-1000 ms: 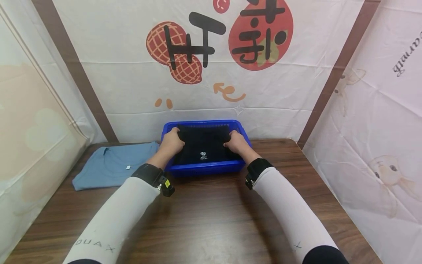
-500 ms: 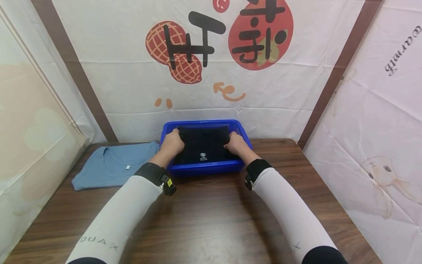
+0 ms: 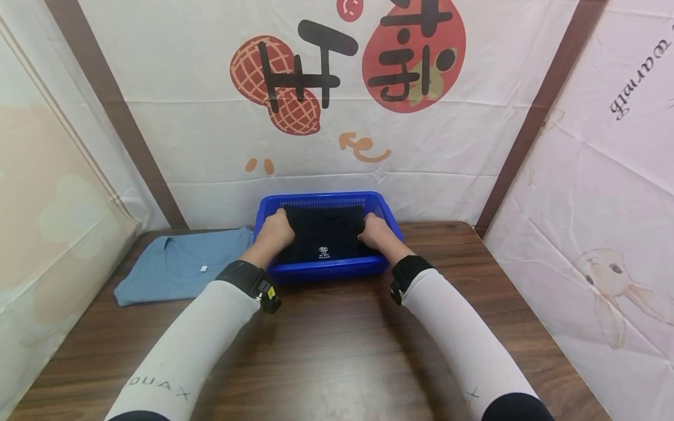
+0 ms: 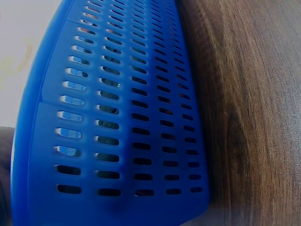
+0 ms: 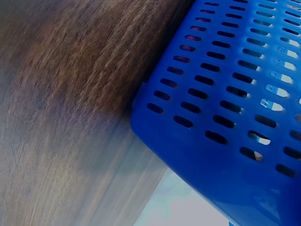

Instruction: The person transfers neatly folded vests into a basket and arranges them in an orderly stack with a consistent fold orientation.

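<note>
A folded black garment (image 3: 326, 228) with a small white print near its front edge lies within the blue plastic basket (image 3: 326, 270) in the head view. My left hand (image 3: 275, 233) grips the garment's left edge, reaching over the basket's left rim. At its right edge my right hand (image 3: 377, 231) holds it with curled fingers. Most fingertips are hidden by the cloth. Both wrist views look at the slotted outer wall of the basket, the left wrist view along its blue side (image 4: 117, 207) and the right wrist view at a corner (image 5: 188, 150).
Left of the basket, a folded blue T-shirt (image 3: 184, 266) with a small white tag lies flat on the brown wooden table (image 3: 326, 351). A printed white curtain (image 3: 210, 152) hangs right behind the basket, with more cloth walls on both sides.
The black garment has sunk a little lower in the basket, and more of the slotted back wall shows behind it. Both hands keep their hold. The head view has shifted slightly.
</note>
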A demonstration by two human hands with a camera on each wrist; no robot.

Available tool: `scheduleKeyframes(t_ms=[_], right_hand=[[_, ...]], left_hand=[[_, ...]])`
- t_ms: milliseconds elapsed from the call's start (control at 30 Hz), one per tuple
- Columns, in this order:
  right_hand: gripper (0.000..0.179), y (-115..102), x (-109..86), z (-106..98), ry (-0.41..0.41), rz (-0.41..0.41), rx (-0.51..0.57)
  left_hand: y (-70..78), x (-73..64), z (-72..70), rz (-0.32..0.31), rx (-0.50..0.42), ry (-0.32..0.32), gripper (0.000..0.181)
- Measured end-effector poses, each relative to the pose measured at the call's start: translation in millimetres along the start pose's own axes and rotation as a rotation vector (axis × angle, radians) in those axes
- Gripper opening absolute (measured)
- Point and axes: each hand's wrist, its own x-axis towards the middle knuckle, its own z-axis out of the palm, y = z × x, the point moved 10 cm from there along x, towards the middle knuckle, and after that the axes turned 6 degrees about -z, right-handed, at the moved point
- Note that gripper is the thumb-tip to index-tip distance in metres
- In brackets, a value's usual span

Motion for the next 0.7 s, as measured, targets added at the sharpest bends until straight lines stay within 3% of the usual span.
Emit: scheduleKeyframes(t_ms=[333,700], right_hand=[[0.057,-1.2,-0.7,0.0,0.003,-0.007,-0.037],[0.051,-4.7,-4.5,1.3,-0.022,-0.028,-0.059]], left_hand=[[0.1,-1.7,2.6,-0.019,-0.016,-0.044,0.076],[-0.2,-0.7,6.6,-0.038,0.034,-0.058,0.072]])
